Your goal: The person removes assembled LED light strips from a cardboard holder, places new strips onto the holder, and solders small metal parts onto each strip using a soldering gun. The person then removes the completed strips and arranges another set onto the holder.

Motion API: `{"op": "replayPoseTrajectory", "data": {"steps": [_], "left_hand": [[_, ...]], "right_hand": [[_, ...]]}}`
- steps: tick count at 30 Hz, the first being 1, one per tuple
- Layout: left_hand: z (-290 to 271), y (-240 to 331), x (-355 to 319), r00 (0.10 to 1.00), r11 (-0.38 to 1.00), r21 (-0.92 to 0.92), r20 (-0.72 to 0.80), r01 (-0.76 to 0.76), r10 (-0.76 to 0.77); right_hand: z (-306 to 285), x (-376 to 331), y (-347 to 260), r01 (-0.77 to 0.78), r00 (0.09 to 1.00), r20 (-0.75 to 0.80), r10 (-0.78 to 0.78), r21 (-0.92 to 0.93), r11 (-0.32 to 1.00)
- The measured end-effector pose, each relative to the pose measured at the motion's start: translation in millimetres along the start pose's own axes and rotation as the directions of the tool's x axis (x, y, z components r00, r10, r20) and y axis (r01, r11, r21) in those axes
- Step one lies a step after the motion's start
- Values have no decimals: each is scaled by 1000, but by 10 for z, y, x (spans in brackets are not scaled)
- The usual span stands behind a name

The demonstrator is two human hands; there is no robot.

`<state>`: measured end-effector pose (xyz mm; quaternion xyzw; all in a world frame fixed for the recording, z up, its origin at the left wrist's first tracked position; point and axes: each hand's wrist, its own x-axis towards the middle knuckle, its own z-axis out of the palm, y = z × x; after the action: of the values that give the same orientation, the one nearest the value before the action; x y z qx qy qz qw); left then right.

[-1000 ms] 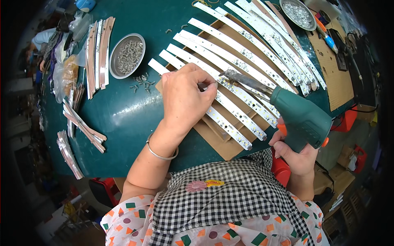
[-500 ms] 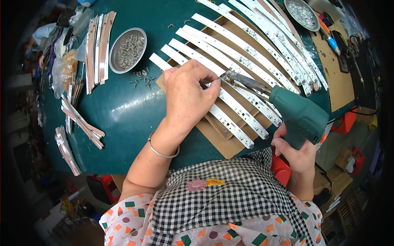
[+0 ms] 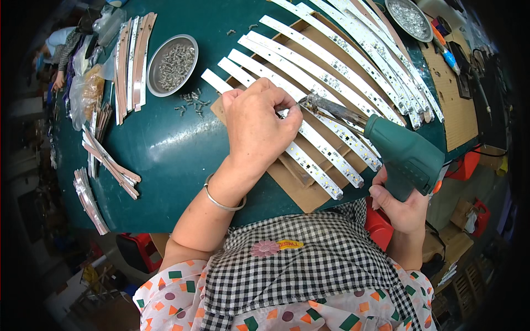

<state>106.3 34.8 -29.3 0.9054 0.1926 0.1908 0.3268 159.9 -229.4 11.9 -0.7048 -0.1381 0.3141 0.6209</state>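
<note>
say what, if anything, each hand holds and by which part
The right hand grips the green soldering gun by its handle. The left hand pinches near the gun's tip; whether it holds anything cannot be told.

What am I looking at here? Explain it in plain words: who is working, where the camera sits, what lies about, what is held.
There is no machine here, only a person's two bare hands. The view comes from a wide fisheye camera worn on the head, looking down, so straight edges bend.

On the green table, white strips dotted with small parts lie side by side, several over cardboard. To the left, a metal bowl holds small metal pieces, with loose ones beside it.

The right hand, in a firm grip, holds a green pistol-shaped tool. Its tip is near the fingertips of the left hand, which pinches above the strips; what it pinches is hard to make out.
</note>
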Motion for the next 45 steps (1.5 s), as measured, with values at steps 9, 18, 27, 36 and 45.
{"op": "replayPoseTrajectory", "data": {"steps": [9,18,27,36,45], "left_hand": [[1,18,-5,1000,1000,-9,-7,3,-3],[-18,38,-3,1000,1000,-24,-3,20,-20],[-167,19,22,993,996,28,78,-85,83],[-735,-294,-41,970,997,7,-230,77,-73],[-846,-866,-391,916,933,69,-230,354,-330]], "right_hand": [[-49,13,91,94,995,38,-92,-45,995],[-63,52,39,206,978,1,-209,145,968],[10,85,-28,237,964,-159,-212,166,957],[-178,15,-105,295,934,-211,-289,0,955],[-166,14,-260,367,905,-197,-376,-84,927]]}}
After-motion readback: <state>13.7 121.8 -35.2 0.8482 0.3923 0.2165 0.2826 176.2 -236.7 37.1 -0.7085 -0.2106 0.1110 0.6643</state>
